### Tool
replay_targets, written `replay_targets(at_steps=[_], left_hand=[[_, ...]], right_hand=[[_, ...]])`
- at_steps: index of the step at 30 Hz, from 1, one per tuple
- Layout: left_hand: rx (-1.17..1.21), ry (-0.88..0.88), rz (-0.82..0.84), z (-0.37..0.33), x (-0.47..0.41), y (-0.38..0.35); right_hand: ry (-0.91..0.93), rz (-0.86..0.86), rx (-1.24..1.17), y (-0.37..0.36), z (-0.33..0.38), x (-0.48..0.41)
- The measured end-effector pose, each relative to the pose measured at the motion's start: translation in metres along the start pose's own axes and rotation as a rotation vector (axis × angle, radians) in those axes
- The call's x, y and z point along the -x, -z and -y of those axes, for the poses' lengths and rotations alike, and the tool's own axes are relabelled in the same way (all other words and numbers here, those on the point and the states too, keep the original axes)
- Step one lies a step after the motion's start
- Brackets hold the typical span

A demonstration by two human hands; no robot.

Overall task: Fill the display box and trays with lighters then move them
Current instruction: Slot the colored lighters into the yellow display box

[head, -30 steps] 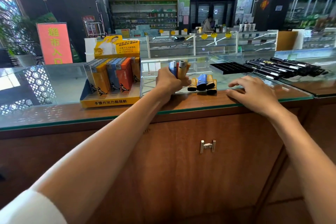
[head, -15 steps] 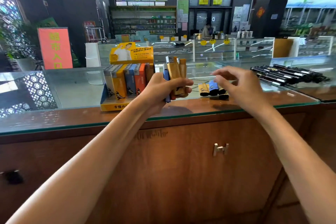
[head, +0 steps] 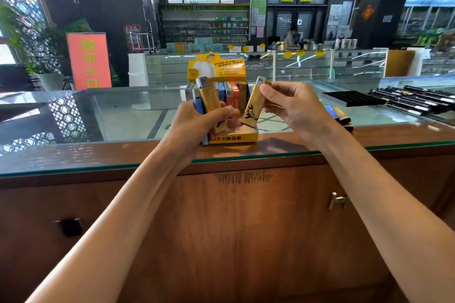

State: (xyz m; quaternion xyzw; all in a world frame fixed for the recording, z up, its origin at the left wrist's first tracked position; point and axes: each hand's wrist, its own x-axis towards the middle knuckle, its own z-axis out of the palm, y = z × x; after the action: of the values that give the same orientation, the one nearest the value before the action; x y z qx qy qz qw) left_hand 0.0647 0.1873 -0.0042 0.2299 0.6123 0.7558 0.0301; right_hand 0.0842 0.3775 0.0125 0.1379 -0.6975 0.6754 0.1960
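Observation:
A yellow display box [head: 232, 139] stands on the glass counter [head: 123, 120], partly filled with upright blue, orange and tan lighters [head: 231, 96]. My left hand [head: 197, 120] grips a bunch of lighters [head: 209, 103] upright just in front of the box. My right hand [head: 293, 108] pinches a single tan lighter [head: 253, 106], tilted, over the box's right front part. A few loose lighters [head: 338, 113] lie on the counter to the right, partly hidden behind my right wrist.
A black tray [head: 349, 98] and a row of long black lighters [head: 416, 101] lie at the right end of the counter. A wooden cabinet front with a metal handle [head: 337, 200] is below. More glass showcases stand behind.
My right hand has taken one tan lighter from the bunch in my left hand. Both hands now appear in front of the display box, which has come to the middle of the view.

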Motion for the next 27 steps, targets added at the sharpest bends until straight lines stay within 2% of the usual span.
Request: replay_targets(at_steps=[3, 9, 14, 19, 27], left_hand=[[0.010, -0.024, -0.106, -0.003, 0.003, 0.021], [-0.076, -0.034, -0.174, -0.003, 0.000, 0.049], [0.003, -0.009, -0.076, -0.004, -0.004, 0.061], [0.137, 0.033, 0.028, -0.002, -0.004, 0.066], [0.187, -0.015, 0.109, 0.005, -0.005, 0.068]], right_hand=[[0.001, -0.044, 0.042, 0.001, -0.003, -0.010], [0.064, -0.117, 0.228, 0.002, -0.004, -0.032], [0.199, -0.207, 0.541, -0.004, -0.005, -0.051], [0.288, -0.140, 0.822, -0.013, -0.010, -0.062], [0.368, -0.151, 0.857, -0.018, -0.017, -0.068]])
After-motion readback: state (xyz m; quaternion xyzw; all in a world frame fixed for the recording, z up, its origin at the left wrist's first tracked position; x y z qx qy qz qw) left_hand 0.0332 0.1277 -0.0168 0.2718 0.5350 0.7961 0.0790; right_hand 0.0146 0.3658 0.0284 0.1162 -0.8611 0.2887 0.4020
